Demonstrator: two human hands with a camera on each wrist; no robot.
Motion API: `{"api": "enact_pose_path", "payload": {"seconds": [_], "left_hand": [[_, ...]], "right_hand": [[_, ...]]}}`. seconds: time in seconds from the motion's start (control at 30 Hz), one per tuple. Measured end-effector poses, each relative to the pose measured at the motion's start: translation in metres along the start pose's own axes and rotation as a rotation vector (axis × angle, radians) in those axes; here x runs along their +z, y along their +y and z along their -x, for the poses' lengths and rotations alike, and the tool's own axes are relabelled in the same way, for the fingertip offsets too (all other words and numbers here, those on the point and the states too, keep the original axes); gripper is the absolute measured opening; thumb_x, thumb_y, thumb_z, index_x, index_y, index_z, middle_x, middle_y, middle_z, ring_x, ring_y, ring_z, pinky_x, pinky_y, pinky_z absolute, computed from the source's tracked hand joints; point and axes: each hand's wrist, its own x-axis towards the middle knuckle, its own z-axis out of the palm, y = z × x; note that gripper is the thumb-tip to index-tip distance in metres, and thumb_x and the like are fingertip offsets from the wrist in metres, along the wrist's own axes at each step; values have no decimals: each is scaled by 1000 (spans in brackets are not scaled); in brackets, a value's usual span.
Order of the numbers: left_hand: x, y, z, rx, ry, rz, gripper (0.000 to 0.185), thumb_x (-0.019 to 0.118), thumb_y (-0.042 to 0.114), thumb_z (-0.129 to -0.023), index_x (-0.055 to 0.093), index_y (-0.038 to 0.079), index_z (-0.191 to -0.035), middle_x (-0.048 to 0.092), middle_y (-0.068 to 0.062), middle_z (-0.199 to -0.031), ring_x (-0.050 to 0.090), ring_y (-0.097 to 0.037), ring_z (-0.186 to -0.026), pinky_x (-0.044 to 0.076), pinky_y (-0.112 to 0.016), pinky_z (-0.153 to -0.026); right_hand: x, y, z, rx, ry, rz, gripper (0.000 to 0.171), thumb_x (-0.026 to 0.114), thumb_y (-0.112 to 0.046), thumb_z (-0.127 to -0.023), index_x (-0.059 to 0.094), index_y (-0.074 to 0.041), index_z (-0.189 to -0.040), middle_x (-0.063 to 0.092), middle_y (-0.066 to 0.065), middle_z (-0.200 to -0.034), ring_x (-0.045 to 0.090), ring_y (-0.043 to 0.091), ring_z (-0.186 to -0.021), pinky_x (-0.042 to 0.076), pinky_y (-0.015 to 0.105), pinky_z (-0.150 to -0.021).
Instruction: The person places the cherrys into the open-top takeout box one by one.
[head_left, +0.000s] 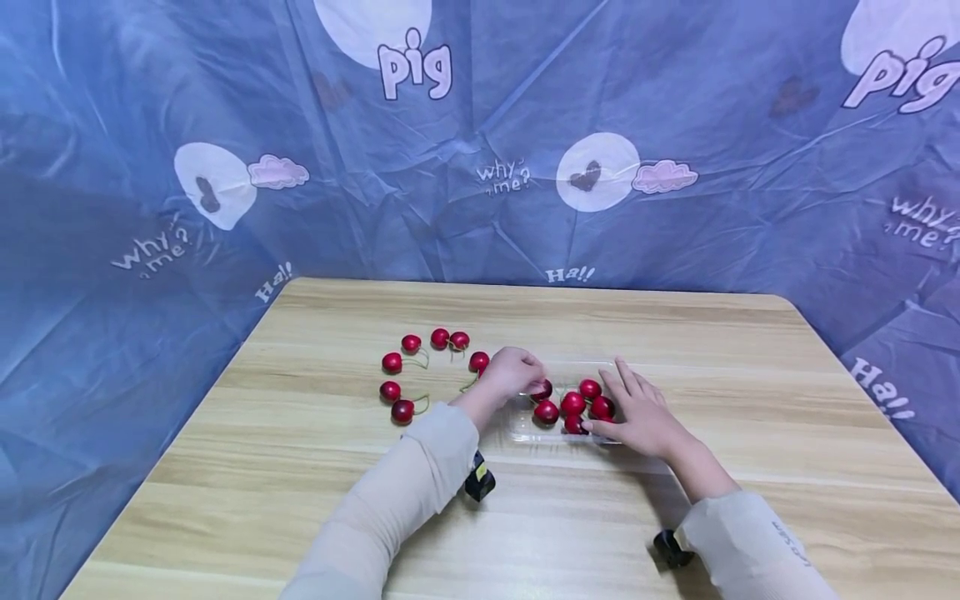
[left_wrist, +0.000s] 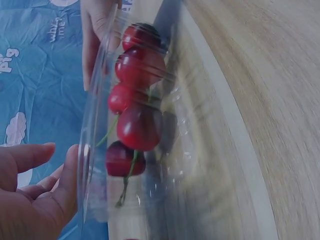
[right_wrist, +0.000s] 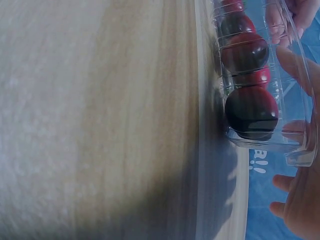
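A clear plastic box (head_left: 525, 435) stands on the table with several red cherries (head_left: 546, 412) inside, some with green stems. My left hand (head_left: 513, 372) is over the box's left end, close to a dark cherry (head_left: 542, 389). In the left wrist view, the thumb and fingers of that left hand (left_wrist: 40, 192) are apart with nothing between them, beside the box wall. My right hand (head_left: 641, 415) rests at the box's right end with its fingers spread. In the right wrist view, the right thumb (right_wrist: 296, 67) lies along the rim; part of the hand shows through the plastic.
Left of the box, several stemmed cherries (head_left: 402, 411) lie in a loose ring on the wooden table (head_left: 300, 467). A printed blue cloth (head_left: 480, 233) hangs behind the table. Small black devices (head_left: 480, 479) sit at both wrists.
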Motion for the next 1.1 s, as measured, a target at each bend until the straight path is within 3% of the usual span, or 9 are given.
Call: {"api": "enact_pose_path", "payload": {"seconds": [0.63, 0.83, 0.97, 1.1], "left_hand": [[-40, -4, 10, -25, 30, 135, 19, 56, 2, -82, 56, -8, -98, 60, -16, -86, 58, -31, -89, 51, -30, -75], [-52, -9, 11, -5, 58, 145, 18, 55, 0, -82, 56, -10, -97, 58, -14, -85, 60, -26, -80, 53, -24, -68], [-61, -14, 13, 24, 65, 159, 18, 55, -2, -81, 55, -11, -96, 58, -14, -83, 59, -17, -69, 53, -24, -67], [-70, -19, 14, 21, 66, 169, 19, 55, -3, -81, 55, -12, -98, 58, -17, -83, 58, -17, -67, 53, -25, -67]], "right_hand": [[2, 1, 0, 4, -1, 7, 87, 55, -57, -73, 27, -1, -133, 8, 24, -139, 13, 47, -119, 12, 65, -93], [2, 2, 0, 2, 3, 9, 86, 55, -57, -73, 27, -1, -133, 8, 24, -139, 13, 47, -119, 12, 65, -93], [3, 2, 0, 2, 4, 10, 86, 54, -57, -73, 27, -1, -133, 8, 24, -139, 13, 48, -119, 12, 65, -93], [3, 2, 0, 3, 5, 7, 86, 55, -57, -73, 27, -1, -133, 8, 24, -139, 13, 48, -119, 12, 65, -93]]}}
